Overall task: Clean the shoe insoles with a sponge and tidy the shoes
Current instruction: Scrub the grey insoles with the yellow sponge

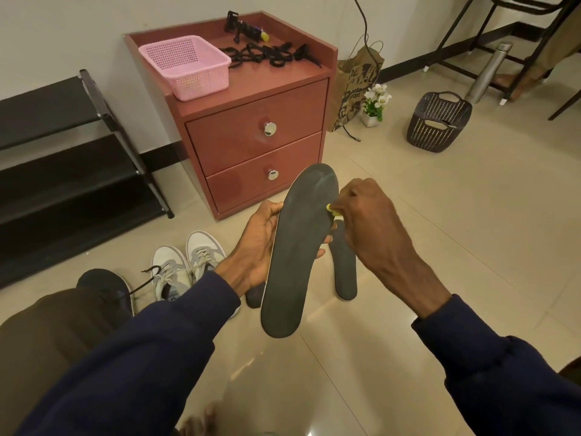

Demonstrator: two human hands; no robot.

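The dark grey insole point(295, 247) is held in the air in front of the cabinet point(257, 143), with its toe end toward the cabinet and its heel toward the person. It is judged light, thin and flexible, likely to bow under pressure, so support at mid-length from behind suits it. The left hand point(254, 247) grips it there, thumb at the left edge and fingers curled behind, their tips showing at the right edge. The right hand point(374, 228) is closed in a pinch on a small yellow sponge point(330, 208), which touches the insole's right edge near the toe; the sponge is mostly hidden and presumably soft. A second insole point(345, 272) lies on the floor point(440, 199) in front of the cabinet. White sneakers point(188, 269) and a black shoe point(103, 284) sit to the cabinet's front left. The tiles look glossy and are judged slick if wetted. The cabinet's top carries a pink basket point(185, 66) and black laces point(270, 55). A shoe rack point(63, 171) stands to the cabinet's left, with a paper bag point(355, 83) and a dark basket point(438, 122) to its right.
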